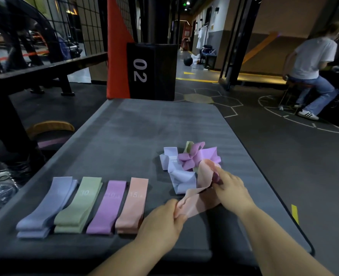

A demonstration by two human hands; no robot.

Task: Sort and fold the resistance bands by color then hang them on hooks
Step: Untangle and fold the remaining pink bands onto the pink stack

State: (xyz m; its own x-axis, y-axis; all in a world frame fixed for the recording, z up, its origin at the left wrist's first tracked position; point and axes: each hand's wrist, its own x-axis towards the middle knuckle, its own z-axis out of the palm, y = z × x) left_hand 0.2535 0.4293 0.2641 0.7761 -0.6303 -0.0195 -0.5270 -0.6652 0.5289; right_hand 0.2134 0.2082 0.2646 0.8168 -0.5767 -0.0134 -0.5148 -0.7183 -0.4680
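Note:
Four flat stacks of folded bands lie in a row on the grey mat [136,128]: lavender-blue [47,206], green [79,204], purple [107,208] and peach [133,204]. To their right sits a tangled pile [186,164] of lavender, purple and green bands. A loose peach band [199,194] stretches from the pile toward me. My left hand [162,222] pinches its near end. At its far end, by the pile's edge, my right hand [232,188] grips it.
A black block marked 02 [152,70] and an orange pad [117,56] stand beyond the mat's far end. A black bench [51,68] is at the left. A seated person [311,72] is at the far right. Dark floor surrounds the mat.

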